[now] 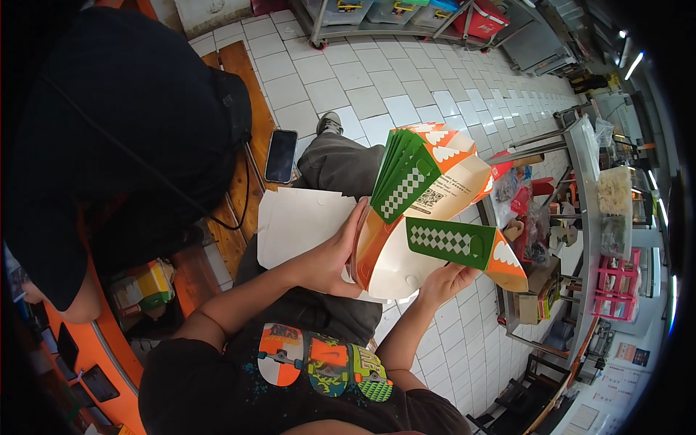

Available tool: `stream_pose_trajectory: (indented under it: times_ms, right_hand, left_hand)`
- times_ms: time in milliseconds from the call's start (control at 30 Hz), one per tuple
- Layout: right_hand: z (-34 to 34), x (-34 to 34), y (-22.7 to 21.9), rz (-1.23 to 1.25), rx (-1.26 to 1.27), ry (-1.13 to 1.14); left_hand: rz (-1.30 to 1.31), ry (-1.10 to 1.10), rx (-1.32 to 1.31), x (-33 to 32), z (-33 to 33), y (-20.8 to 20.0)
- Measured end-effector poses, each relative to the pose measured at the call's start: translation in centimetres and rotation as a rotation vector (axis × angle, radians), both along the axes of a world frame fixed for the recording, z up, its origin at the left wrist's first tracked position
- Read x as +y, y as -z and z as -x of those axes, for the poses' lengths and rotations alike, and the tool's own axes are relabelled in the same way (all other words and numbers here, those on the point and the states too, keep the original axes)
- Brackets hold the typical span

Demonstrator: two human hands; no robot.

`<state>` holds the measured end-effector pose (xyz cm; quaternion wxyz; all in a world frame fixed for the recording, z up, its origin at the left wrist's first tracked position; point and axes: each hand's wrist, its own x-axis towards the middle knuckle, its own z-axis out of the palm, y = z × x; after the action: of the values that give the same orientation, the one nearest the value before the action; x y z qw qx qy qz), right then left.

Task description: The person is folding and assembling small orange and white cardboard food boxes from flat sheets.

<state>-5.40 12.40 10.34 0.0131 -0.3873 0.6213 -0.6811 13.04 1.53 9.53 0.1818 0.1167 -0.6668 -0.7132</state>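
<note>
A black T-shirt (246, 391) with bright skateboard pictures is worn by the person. By the left hand (337, 254), a stack of paper boxes (409, 181), tucked one inside another, is held at its side, with thumb and fingers spread wide around the edge. The front box (391, 264) is gripped by the right hand (441, 284) near a green flap (442, 243), with the fingers curled in close (how far under they reach cannot be told). The boxes are held up over the legs (337, 163). Beside the left hand, a flat white card (297, 225) is seen. A phone (281, 156) is set at the edge of a wooden bench (257, 116), where a person in dark clothes (130, 123) is seated. On the right, a metal shelf (586, 156) is crowded with bags and a pink basket (627, 283). Far off, plastic tubs (337, 11) are kept on a low metal rack (362, 32).
</note>
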Motion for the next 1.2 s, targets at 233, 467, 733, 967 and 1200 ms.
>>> stream_pose_trajectory:
  times_ms: [233,467,733,967,1200]
  right_hand:
    - [0.6,-1.0,-0.6,0.114,-0.015,-0.250]
    - [0.9,-0.9,-0.2,0.203,-0.172,-0.396]
    - [0.0,-1.3,-0.6,0.381,-0.288,-0.645]
    - [-1.6,-1.5,-0.6,0.369,-0.196,-0.699]
    - [-3.1,-2.5,-1.6,0.406,-0.195,-0.602]
  left_hand:
    - [-0.156,-0.030,0.029,0.3,0.6,1.1]
    - [-0.139,-0.044,0.031,0.3,0.8,1.2]
    - [-0.386,-0.193,0.099,1.1,1.3,1.7]
    - [-0.580,-0.372,0.125,0.9,1.7,0.8]
    - [-0.671,-0.368,0.212,1.1,1.7,0.4]
